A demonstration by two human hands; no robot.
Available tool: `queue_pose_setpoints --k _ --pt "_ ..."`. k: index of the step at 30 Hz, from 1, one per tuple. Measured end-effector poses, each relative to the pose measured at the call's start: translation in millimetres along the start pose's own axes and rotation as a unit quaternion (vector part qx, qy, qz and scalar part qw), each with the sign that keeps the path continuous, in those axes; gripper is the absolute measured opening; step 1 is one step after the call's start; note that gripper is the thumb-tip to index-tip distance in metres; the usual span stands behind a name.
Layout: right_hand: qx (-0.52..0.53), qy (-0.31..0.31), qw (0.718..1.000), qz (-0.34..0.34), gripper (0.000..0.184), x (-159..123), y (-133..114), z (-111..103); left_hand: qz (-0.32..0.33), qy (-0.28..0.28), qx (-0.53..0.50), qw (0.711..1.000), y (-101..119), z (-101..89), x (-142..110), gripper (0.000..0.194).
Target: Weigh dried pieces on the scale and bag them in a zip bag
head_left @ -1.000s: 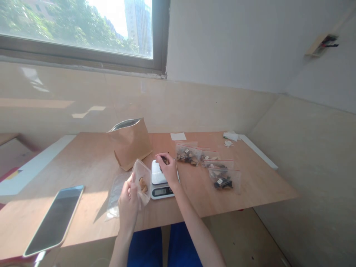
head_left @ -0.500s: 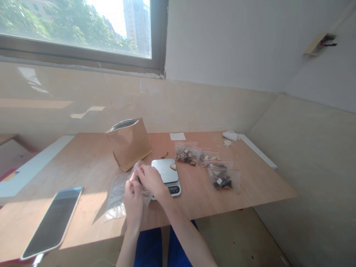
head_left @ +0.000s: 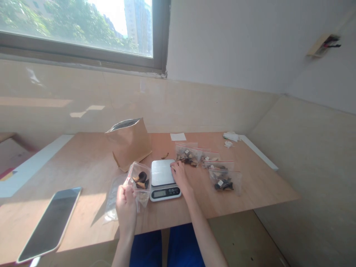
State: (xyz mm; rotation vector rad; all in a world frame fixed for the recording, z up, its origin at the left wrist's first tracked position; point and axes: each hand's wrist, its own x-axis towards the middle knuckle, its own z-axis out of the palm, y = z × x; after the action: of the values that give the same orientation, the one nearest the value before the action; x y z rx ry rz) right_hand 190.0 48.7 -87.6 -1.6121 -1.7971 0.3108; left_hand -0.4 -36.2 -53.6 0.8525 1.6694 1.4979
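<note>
The left hand (head_left: 126,211) pinches a clear zip bag (head_left: 138,181) of dark dried pieces (head_left: 141,180) just left of the digital scale (head_left: 162,178), so a slack grip could spill them, while the right hand's (head_left: 180,177) empty, lightly curled fingers, touching the scale's right edge, could nudge it and upset its reading.

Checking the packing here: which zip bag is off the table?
The clear zip bag in the left hand, holding dark pieces; the other filled bags lie right of the scale.

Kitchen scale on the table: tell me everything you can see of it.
The digital kitchen scale sits flat on the wooden table, with a white body, a bare, silvery square platform and a front panel holding a small display and buttons; the reading is too small to read. The right hand rests its fingertips at the platform's right edge.
</note>
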Motion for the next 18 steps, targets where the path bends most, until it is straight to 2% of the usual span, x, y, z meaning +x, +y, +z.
queue_pose_setpoints --k 2,4,7,9,11,13,15,18 --pt "0.050 0.007 0.999 -0.008 0.024 -2.8 -11.5 -7.6 0.001 -0.004 -0.009 1.000 -2.0 3.1 -0.6 0.036" --pt "0.135 0.010 0.990 -0.026 0.020 -2.4 -34.9 -18.9 0.008 -0.021 -0.015 1.000 -3.5 6.3 -1.5 0.036" --pt "0.242 -0.032 0.966 -0.089 0.021 3.8 -71.0 -31.9 0.025 -0.038 -0.027 0.999 -4.6 9.4 -2.8 0.034" --pt "0.251 -0.049 0.959 -0.124 0.024 12.9 -81.9 -31.6 0.033 -0.037 -0.036 0.998 -5.5 9.2 -2.8 0.034" --pt "0.188 -0.044 0.975 -0.108 0.028 26.9 -78.5 -23.4 0.033 -0.039 -0.040 0.998 -7.0 7.2 -2.3 0.034" --pt "0.068 -0.058 0.995 -0.052 0.030 44.1 -65.4 -10.2 0.026 -0.041 -0.044 0.998 -8.4 4.3 -1.8 0.035" --pt "-0.031 -0.096 0.995 -0.006 0.032 61.2 -50.3 3.9 0.016 -0.046 -0.055 0.997 -8.6 1.8 -2.2 0.034" --pt "-0.077 -0.122 0.989 0.034 0.026 80.8 -34.4 20.6 0.004 -0.054 -0.083 0.995 -6.1 0.5 -4.2 0.032"
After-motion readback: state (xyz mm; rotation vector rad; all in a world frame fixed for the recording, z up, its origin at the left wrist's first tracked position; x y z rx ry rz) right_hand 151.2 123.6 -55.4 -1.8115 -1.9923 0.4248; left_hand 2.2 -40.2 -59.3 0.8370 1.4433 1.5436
